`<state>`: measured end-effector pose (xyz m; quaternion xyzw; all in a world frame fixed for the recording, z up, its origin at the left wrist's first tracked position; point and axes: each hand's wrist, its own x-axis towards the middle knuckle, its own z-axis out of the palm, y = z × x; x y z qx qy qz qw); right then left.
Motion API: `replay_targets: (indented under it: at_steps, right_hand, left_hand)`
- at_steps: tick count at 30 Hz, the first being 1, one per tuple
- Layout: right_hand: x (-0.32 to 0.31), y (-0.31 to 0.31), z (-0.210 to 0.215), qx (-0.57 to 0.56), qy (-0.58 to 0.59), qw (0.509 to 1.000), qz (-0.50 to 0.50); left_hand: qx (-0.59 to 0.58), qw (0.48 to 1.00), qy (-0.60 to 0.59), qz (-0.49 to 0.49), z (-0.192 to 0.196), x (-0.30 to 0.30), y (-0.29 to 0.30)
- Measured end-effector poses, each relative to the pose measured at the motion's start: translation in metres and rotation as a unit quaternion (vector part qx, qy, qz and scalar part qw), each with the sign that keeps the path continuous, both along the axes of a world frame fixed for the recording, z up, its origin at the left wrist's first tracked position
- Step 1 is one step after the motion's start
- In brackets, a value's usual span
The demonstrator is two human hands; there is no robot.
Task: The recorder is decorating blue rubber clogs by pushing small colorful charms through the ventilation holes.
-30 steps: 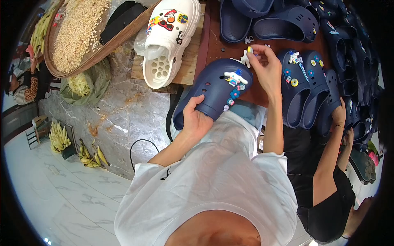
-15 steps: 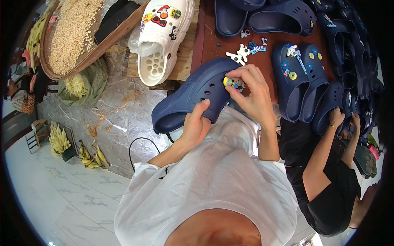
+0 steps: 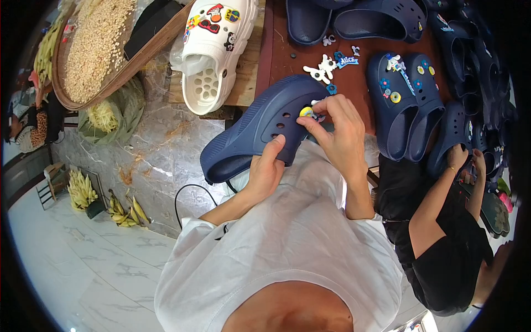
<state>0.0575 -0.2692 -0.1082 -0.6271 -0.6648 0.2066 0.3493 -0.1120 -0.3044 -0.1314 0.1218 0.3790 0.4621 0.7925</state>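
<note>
My left hand (image 3: pixel 266 172) grips a dark blue clog (image 3: pixel 251 124), its thumb lying on the upper next to the vent holes. The clog is held tilted over my lap, toe toward the upper right. Thumb and fingers of my right hand (image 3: pixel 344 133) are closed on a small yellow shoe charm (image 3: pixel 306 112) at the holes near the toe. Part of the charm and its back are hidden, so I cannot tell whether it sits in a hole. Beyond the toe lie white rabbit-like charms (image 3: pixel 319 71), a blue lettered charm (image 3: pixel 347 61) and a blue flower charm (image 3: pixel 331 88).
A decorated white clog (image 3: pixel 213 61) stands on the wooden board at left, beside a tray of grain (image 3: pixel 94 61). A decorated blue pair (image 3: pixel 394 124) and several other clogs cover the right. A co-worker's hand (image 3: pixel 458 157) touches a blue clog (image 3: pixel 449 133).
My right hand has shifted slightly down at the clog, and its fingers now cover more of the charm. The clog has moved a little left. A blue flower charm now shows beyond the toe.
</note>
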Motion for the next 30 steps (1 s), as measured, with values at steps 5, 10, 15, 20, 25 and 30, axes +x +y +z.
replay_targets:
  at_steps: [5,10,15,20,25,30]
  right_hand:
    - [0.0,0.0,0.004,-0.009,0.003,1.0,-0.001]
    - [0.003,0.001,0.002,-0.018,0.029,0.999,-0.008]
    - [0.003,0.003,-0.003,-0.024,0.064,0.998,0.013]
    - [-0.002,0.005,-0.022,0.087,0.0,0.996,-0.003]
    - [-0.005,0.002,-0.023,0.037,0.05,0.997,-0.045]
    - [0.001,0.002,-0.022,0.035,0.058,0.997,-0.023]
  left_hand:
    - [-0.016,1.0,-0.002,0.003,0.0,-0.002,0.0]
    - [-0.086,0.995,-0.054,-0.007,0.004,-0.008,0.011]
    - [-0.094,0.992,-0.075,-0.028,0.013,-0.007,0.016]
    - [-0.136,0.987,-0.083,-0.035,0.016,-0.006,0.019]
    - [-0.119,0.989,-0.07,-0.051,0.014,-0.005,0.011]
    - [-0.148,0.985,-0.086,-0.027,0.019,-0.007,0.02]
